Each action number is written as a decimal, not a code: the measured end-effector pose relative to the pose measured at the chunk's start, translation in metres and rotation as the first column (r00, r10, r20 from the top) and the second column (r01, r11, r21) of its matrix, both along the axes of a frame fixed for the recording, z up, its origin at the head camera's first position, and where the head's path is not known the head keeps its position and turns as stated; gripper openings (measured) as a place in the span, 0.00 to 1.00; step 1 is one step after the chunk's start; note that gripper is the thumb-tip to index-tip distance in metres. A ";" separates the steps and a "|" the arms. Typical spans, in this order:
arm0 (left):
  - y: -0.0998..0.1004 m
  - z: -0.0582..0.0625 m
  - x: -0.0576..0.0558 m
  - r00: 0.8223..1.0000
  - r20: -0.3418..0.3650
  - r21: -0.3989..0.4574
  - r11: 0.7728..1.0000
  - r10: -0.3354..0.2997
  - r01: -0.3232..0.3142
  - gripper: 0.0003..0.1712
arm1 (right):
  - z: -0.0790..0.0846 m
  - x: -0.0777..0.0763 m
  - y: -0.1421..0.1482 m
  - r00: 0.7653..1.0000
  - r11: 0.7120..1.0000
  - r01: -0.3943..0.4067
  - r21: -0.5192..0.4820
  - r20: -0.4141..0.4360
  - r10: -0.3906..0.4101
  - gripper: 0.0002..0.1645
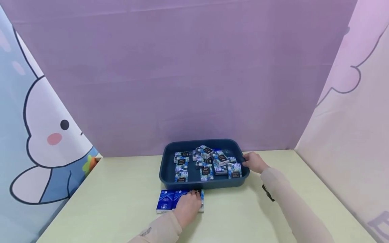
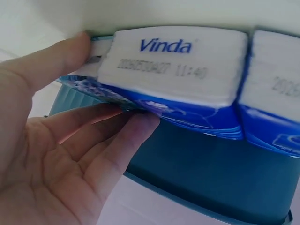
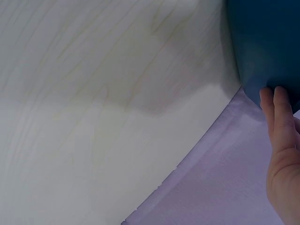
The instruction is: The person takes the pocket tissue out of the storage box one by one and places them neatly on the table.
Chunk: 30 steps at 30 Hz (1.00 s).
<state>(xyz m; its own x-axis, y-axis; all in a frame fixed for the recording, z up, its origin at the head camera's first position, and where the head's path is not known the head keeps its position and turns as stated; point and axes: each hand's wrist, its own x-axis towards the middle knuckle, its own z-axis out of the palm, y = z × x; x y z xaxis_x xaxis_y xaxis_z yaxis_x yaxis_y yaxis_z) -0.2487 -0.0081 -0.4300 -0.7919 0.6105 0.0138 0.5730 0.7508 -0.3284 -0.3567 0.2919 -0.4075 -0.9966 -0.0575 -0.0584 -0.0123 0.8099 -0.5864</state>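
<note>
A row of tissue packs lies on the table in front of a dark blue tray (image 1: 206,184): blue Vinda packs (image 1: 165,201) at the left and a floral tissue pack (image 1: 202,202) at the right end. My left hand (image 1: 188,206) grips the floral pack, thumb on one side and fingers on the other; in the left wrist view it sits beside a white-ended Vinda pack (image 2: 173,61). My right hand (image 1: 256,162) holds the tray's right rim; in the right wrist view, two fingers (image 3: 281,112) lie along its outer wall. Part of the floral pack is hidden by my left hand.
Inside the tray lie several floral tissue packs (image 1: 220,158), some stacked or tilted. A purple backdrop (image 1: 194,77) rises behind the tray. Printed cartoon panels (image 1: 45,135) stand at both sides of the pale yellow table (image 1: 121,202).
</note>
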 end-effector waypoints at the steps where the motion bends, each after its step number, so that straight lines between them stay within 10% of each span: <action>1: 0.001 0.000 0.000 1.000 -0.002 -0.001 1.000 0.002 -0.002 0.20 | 0.000 0.001 0.001 1.000 1.000 0.002 -0.001 0.001 -0.002 0.26; 30: -0.005 -0.003 -0.004 1.000 0.008 0.080 0.997 -0.019 0.018 0.19 | 0.001 0.000 -0.002 0.999 0.999 0.020 -0.028 0.025 -0.019 0.26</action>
